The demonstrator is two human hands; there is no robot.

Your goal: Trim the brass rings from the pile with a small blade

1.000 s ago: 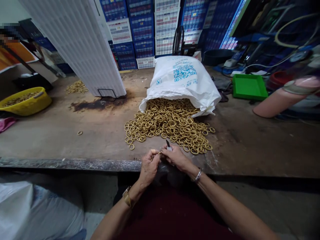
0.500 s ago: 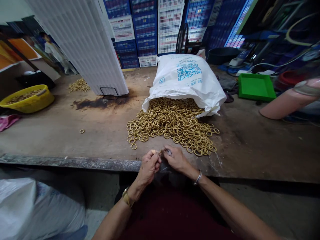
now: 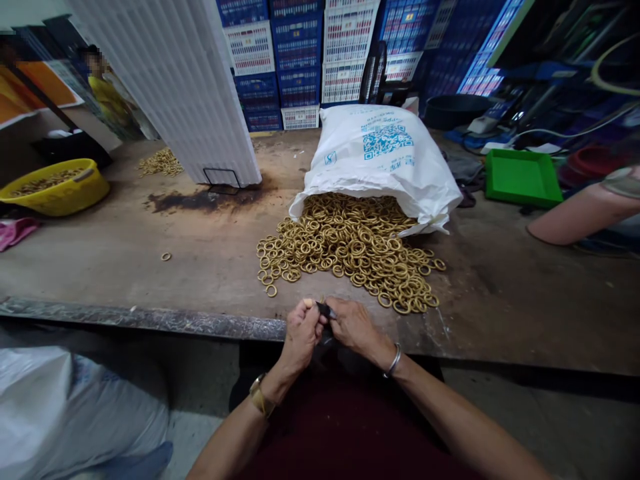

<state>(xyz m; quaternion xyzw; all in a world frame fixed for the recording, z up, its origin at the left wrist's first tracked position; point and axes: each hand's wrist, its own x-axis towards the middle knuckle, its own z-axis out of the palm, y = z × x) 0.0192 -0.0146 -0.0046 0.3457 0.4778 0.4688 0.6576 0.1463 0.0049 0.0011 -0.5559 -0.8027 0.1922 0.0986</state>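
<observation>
My left hand (image 3: pixel 301 332) and my right hand (image 3: pixel 356 325) meet at the table's front edge, both with fingers closed. From my right fingers sticks a small dark tool (image 3: pixel 325 309) with a greyish part, its tip at my left fingertips; its exact kind is too small to tell. A sliver of gold shows between the hands, seemingly a ring pinched in my left fingers and mostly hidden. Just beyond lies a heap of gold-coloured rings (image 3: pixel 345 250), spilling from the open mouth of a white woven sack (image 3: pixel 385 147).
A single ring (image 3: pixel 166 257) lies to the left. Further left stand a yellow basin (image 3: pixel 60 200) of rings and a tall white ribbed panel (image 3: pixel 175 93). A green tray (image 3: pixel 523 175) and a pink cylinder (image 3: pixel 575 210) are at right. Stacked crates (image 3: pixel 300 67) line the back.
The dark tool now shows between my fingertips, where a gold bit was more visible before. My hands stay close together. The view has shifted slightly, and a person in yellow appears at far left.
</observation>
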